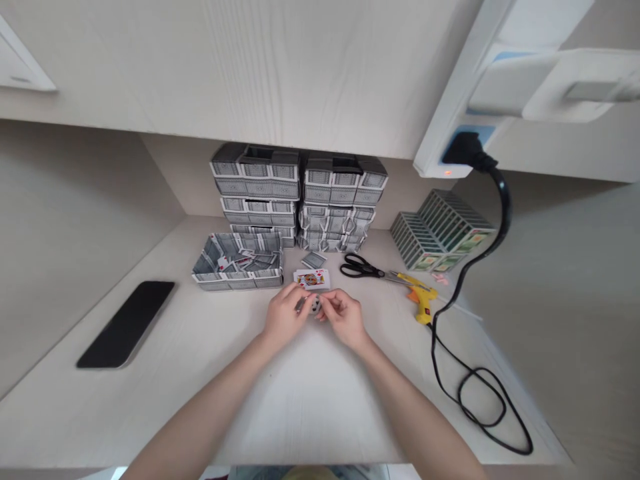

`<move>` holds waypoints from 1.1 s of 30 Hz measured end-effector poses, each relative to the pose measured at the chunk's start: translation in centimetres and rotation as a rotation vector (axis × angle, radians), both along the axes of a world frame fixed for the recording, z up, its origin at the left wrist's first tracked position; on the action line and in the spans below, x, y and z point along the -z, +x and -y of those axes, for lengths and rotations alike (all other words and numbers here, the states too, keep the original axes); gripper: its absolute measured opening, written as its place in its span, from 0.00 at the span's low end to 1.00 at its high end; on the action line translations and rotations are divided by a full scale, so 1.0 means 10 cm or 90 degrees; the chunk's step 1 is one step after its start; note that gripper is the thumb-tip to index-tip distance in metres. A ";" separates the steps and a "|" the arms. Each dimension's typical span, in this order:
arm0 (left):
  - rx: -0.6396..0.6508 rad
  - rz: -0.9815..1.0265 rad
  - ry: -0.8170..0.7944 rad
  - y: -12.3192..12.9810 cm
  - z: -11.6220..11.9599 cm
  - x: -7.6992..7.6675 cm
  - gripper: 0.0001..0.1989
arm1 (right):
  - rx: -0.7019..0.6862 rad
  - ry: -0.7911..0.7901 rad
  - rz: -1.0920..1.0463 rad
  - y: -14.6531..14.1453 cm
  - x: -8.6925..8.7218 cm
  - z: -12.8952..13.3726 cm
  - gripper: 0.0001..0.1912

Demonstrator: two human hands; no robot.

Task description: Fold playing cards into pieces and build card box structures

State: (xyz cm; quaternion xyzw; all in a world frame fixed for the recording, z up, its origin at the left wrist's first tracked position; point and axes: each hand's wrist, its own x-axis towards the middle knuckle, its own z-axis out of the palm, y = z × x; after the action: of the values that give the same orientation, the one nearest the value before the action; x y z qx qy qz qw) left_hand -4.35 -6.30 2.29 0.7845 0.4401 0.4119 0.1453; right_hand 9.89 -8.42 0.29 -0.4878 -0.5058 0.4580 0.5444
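Observation:
Between my two hands, at the middle of the white table, is a playing card point(315, 305) with black marks, looking curved or folded. My left hand point(287, 312) pinches its left side with thumb and fingers. On its right side my right hand point(344, 316) grips it the same way. Just beyond my fingers lies a stack of face-up cards point(320, 279), a king on top. Behind that a few cards point(313, 260) lie back side up. An open box made of cards point(240, 284), with loose cards inside, stands left of the stack.
Stacked card boxes point(260, 188) point(345, 195) stand at the back. Black scissors point(361, 267) and a yellow glue gun point(423, 300) lie right, with a looping black cable point(463, 399). Card packs point(435, 230) stand back right. A phone point(127, 324) lies left. A power strip point(453, 143) hangs above.

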 end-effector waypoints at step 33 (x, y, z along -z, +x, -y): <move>0.006 -0.078 0.076 0.01 0.07 -0.01 0.09 | 0.091 0.125 0.160 -0.06 -0.02 0.08 0.09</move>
State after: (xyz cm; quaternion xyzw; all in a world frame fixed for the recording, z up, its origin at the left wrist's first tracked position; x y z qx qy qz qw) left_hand -4.25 -6.99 2.34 0.8178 0.4188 0.3879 0.0728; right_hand 9.34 -9.27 0.49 -0.5202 -0.5765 0.3019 0.5531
